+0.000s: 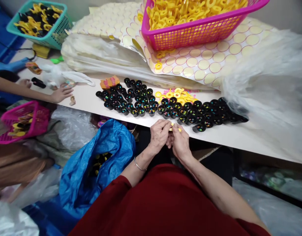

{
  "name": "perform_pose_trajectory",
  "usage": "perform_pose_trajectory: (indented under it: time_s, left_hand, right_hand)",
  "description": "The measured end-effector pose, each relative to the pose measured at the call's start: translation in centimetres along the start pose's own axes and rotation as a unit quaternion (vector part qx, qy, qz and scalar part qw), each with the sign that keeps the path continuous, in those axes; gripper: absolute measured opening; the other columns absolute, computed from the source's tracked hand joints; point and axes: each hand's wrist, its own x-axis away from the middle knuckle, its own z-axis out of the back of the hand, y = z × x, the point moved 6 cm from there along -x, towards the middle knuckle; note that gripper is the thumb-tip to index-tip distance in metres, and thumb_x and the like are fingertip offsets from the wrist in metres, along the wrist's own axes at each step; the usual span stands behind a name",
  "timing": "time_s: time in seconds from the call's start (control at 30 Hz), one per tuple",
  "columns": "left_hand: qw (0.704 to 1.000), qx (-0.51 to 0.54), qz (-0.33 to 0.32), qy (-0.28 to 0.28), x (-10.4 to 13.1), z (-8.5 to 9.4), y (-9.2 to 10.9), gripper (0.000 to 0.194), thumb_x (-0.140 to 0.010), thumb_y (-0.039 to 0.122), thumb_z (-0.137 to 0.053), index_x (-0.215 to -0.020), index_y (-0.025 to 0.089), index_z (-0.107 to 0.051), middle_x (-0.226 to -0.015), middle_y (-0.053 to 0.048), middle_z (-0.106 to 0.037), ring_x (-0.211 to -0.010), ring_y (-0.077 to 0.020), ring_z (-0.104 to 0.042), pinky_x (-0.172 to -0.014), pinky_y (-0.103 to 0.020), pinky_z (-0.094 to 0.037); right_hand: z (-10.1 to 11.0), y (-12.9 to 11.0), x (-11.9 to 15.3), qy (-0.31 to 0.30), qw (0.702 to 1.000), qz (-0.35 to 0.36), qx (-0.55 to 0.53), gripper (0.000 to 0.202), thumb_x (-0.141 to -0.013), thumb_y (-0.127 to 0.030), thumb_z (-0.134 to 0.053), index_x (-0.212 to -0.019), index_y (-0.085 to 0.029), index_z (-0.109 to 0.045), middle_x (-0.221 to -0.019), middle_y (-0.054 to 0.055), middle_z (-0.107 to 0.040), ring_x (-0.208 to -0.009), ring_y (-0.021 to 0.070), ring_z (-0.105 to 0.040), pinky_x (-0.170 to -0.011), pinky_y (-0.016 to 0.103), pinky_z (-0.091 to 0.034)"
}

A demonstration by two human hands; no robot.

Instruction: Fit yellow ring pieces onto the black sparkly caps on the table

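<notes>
- Left hand [159,135] and right hand [181,142]: fingers of both grasping a small yellow piece [170,129] between them, at the near edge of the worktop [239,140]; can't tell if it's one part or two
- Small part, mostly covered by the fingers, so I'd use light tip pressure, tips opposed, square to the part; a skewed push could flip it out
- One hand steady, the other adjusting, looks the safer way to work it
- Black cups [151,112] with small coloured bits inside, just beyond the fingers and out to both sides; wrists low and elbows in, since a knock could spill them
- Loose yellow rings [182,99] beyond the fingers, among and behind the cups; pink basket [190,40] of yellow rings farther back
- Blue bag [75,167] left of the fingers, below the worktop; co-worker's hand [61,94] well off to the left, no conflict
</notes>
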Motion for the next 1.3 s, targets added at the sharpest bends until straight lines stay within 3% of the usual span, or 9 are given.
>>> perform_pose_trajectory:
  time_s: [0.17, 0.3, 0.57, 0.7, 0.8, 0.93, 1.13, 1.3]
  left_hand:
    - [0.999, 0.024, 0.038, 0.002, -0.5, 0.0, -0.7, 0.032, -0.079, 0.040, -0.061, -0.060, 0.015, -0.060, -0.065, 0.001, -0.054, -0.059, -0.0068, -0.050, -0.058, -0.020, -0.042]
    - [0.999, 0.034, 0.042, 0.008, -0.4, -0.1, -0.6, 0.029, -0.080, 0.038, -0.060, -0.062, 0.015, -0.060, -0.065, 0.001, -0.055, -0.060, -0.0072, -0.052, -0.058, -0.020, -0.043]
    - [1.000, -0.022, -0.014, 0.011, -0.7, -0.1, -0.6, 0.029, -0.083, 0.033, -0.054, -0.061, 0.016, -0.055, -0.061, 0.001, -0.052, -0.060, -0.0083, -0.050, -0.060, -0.021, -0.041]
    - [0.999, 0.019, 0.041, 0.003, -0.7, -0.4, -1.4, 0.020, -0.082, 0.031, -0.053, -0.069, 0.016, -0.056, -0.063, 0.002, -0.052, -0.061, -0.0080, -0.048, -0.060, -0.020, -0.040]
    - [0.995, 0.047, 0.085, -0.026, -0.7, -0.7, -1.9, 0.024, -0.082, 0.034, -0.053, -0.067, 0.016, -0.055, -0.059, 0.004, -0.048, -0.057, -0.0069, -0.044, -0.057, -0.019, -0.038]
    - [0.993, 0.076, 0.081, -0.039, -0.7, -0.5, -1.9, 0.028, -0.081, 0.041, -0.055, -0.070, 0.016, -0.057, -0.060, 0.004, -0.047, -0.057, -0.0062, -0.043, -0.054, -0.017, -0.036]
    - [0.985, 0.144, 0.080, -0.057, 1.0, -0.9, -1.1, 0.034, -0.076, 0.048, -0.061, -0.073, 0.014, -0.062, -0.077, 0.000, -0.054, -0.054, -0.0037, -0.041, -0.046, -0.016, -0.035]
    - [0.994, 0.099, 0.045, -0.032, 1.0, -1.2, -0.7, 0.028, -0.078, 0.041, -0.058, -0.072, 0.014, -0.062, -0.076, 0.001, -0.053, -0.062, -0.0057, -0.047, -0.052, -0.016, -0.038]
  right_hand:
    - [0.0, 0.8, -0.2, 0.019, 0.999, -0.019, -0.033, 0.041, -0.075, -0.059, -0.059, -0.089, -0.021, -0.049, -0.045, -0.008, -0.051, -0.032, 0.0103, -0.051, -0.027, 0.016, -0.036]
    - [0.2, 0.8, -0.3, 0.044, 0.999, -0.013, -0.027, 0.040, -0.074, -0.057, -0.061, -0.085, -0.021, -0.049, -0.045, -0.009, -0.050, -0.032, 0.0101, -0.051, -0.027, 0.016, -0.038]
    - [0.0, 0.3, -0.5, 0.066, 0.996, -0.041, -0.041, 0.038, -0.069, -0.051, -0.067, -0.078, -0.020, -0.048, -0.045, -0.010, -0.049, -0.030, 0.0081, -0.048, -0.028, 0.016, -0.039]
    - [0.1, 0.3, -0.4, 0.077, 0.996, -0.029, -0.037, 0.037, -0.069, -0.051, -0.067, -0.075, -0.020, -0.048, -0.043, -0.010, -0.048, -0.029, 0.0084, -0.048, -0.029, 0.017, -0.040]
    - [-0.2, 0.4, -0.4, 0.049, 0.996, -0.056, -0.045, 0.037, -0.070, -0.052, -0.065, -0.083, -0.020, -0.050, -0.047, -0.008, -0.052, -0.031, 0.0098, -0.051, -0.029, 0.018, -0.041]
    - [-0.8, 0.2, -0.1, -0.015, 0.994, -0.084, -0.065, 0.040, -0.074, -0.053, -0.062, -0.094, -0.020, -0.052, -0.056, -0.004, -0.059, -0.037, 0.0105, -0.057, -0.034, 0.017, -0.045]
    - [-0.3, -0.3, 1.6, -0.066, 0.993, -0.043, -0.087, 0.046, -0.075, -0.056, -0.061, -0.104, -0.021, -0.051, -0.064, -0.003, -0.061, -0.043, 0.0103, -0.060, -0.039, 0.019, -0.049]
    - [0.2, -0.2, 1.6, -0.071, 0.993, -0.029, -0.089, 0.049, -0.074, -0.057, -0.062, -0.104, -0.021, -0.051, -0.064, -0.003, -0.061, -0.043, 0.0102, -0.059, -0.038, 0.019, -0.049]
